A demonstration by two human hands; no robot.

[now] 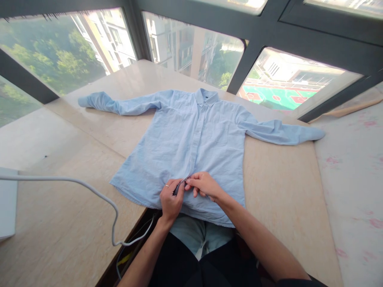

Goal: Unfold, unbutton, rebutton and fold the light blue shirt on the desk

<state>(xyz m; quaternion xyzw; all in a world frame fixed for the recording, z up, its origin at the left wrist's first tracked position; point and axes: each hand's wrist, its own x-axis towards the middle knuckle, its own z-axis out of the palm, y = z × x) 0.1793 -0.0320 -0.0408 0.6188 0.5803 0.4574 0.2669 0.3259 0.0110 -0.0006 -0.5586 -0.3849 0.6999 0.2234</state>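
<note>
A light blue button-up shirt [176, 139] lies front side up, its collar away from me and both sleeves spread out to the sides. My left hand [172, 196] pinches the front placket near the lower hem, with a ring on one finger. Close against it, my right hand [205, 185] has its thumb and forefinger closed on the same placket edge. The fabric is lifted a little between the two hands. Any button there is hidden by my fingers. The shirt's hem hangs over the table edge above my lap.
The beige stone-look tabletop [278, 191] carries the shirt. A white cable [89, 191] loops across the left side, near a white flat object [7, 203] at the left edge. Dark-framed windows [194, 48] stand behind. Floral fabric [353, 179] covers the right side.
</note>
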